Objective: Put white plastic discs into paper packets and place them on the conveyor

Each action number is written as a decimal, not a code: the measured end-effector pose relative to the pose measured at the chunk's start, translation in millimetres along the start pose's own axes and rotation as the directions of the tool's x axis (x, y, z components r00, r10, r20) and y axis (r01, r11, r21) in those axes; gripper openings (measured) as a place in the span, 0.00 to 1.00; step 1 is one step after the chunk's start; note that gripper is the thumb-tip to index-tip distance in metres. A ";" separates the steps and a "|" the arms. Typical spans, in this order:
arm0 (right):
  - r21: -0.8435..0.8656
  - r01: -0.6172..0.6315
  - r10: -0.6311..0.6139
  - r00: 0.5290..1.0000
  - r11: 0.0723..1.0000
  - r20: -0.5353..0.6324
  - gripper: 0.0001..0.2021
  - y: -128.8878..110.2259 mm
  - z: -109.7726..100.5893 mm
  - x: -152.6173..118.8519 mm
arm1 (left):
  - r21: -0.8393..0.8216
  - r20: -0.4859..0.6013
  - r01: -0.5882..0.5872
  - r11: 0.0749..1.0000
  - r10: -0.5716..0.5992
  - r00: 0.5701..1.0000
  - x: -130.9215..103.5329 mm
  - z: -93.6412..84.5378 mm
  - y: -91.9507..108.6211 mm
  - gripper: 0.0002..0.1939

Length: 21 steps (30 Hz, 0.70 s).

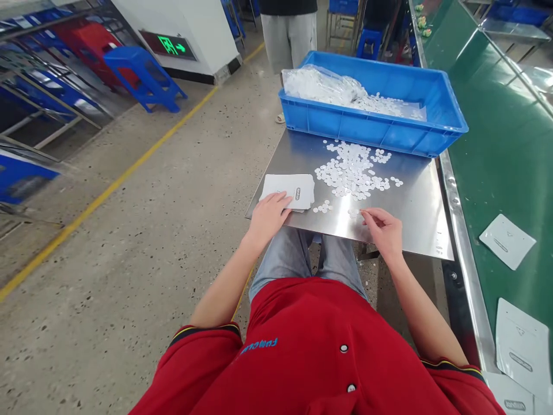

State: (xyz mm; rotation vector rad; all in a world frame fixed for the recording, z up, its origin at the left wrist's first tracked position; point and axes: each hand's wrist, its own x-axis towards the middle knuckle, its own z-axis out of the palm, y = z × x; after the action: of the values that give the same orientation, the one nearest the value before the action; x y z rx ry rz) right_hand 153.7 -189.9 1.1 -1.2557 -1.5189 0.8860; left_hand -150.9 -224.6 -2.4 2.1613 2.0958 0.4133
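My left hand (270,216) lies with fingers stretched out on a stack of white printed cards (302,187) at the left side of the metal table (410,227). Near the table's front edge, my right hand (384,229) has thumb and forefinger pinched together; what sits between them is too small to make out. Just left of those fingertips are a few small white discs, and another small group (323,206) lies beside the cards. A large spread of white discs (352,170) covers the middle of the table.
A blue crate (367,124) with a clear bag (322,85) and loose white discs stands at the table's far edge. Along the right runs a green conveyor belt (488,144) carrying several white printed cards (507,241). Behind the crate stands a person (289,37).
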 end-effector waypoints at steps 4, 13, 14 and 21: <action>0.003 -0.047 0.047 0.999 0.999 -0.001 0.11 5.7 -0.8 -5.3 | -0.101 -0.089 -0.041 0.994 0.032 0.996 -15.5 6.0 -10.1 0.20; 0.014 -0.069 0.069 0.998 0.998 -0.001 0.11 -14.0 7.4 0.7 | -0.342 -0.216 0.136 0.930 -0.218 0.952 15.5 10.2 -17.6 0.10; 0.014 -0.067 0.067 0.998 0.998 0.004 0.11 -15.0 7.8 1.1 | -0.362 -0.172 0.113 0.926 -0.185 0.968 16.2 7.6 -18.8 0.10; -0.018 0.108 -0.107 0.993 0.994 0.059 0.09 -43.2 17.5 2.5 | -0.698 -0.238 0.050 0.714 -0.297 0.925 -2.2 -14.9 6.5 0.10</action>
State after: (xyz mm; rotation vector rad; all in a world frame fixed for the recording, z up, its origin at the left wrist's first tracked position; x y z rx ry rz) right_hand 124.1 -196.1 36.7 -1.1600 -1.6296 0.8443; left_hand -148.6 -228.8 13.3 1.5046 1.8235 1.3694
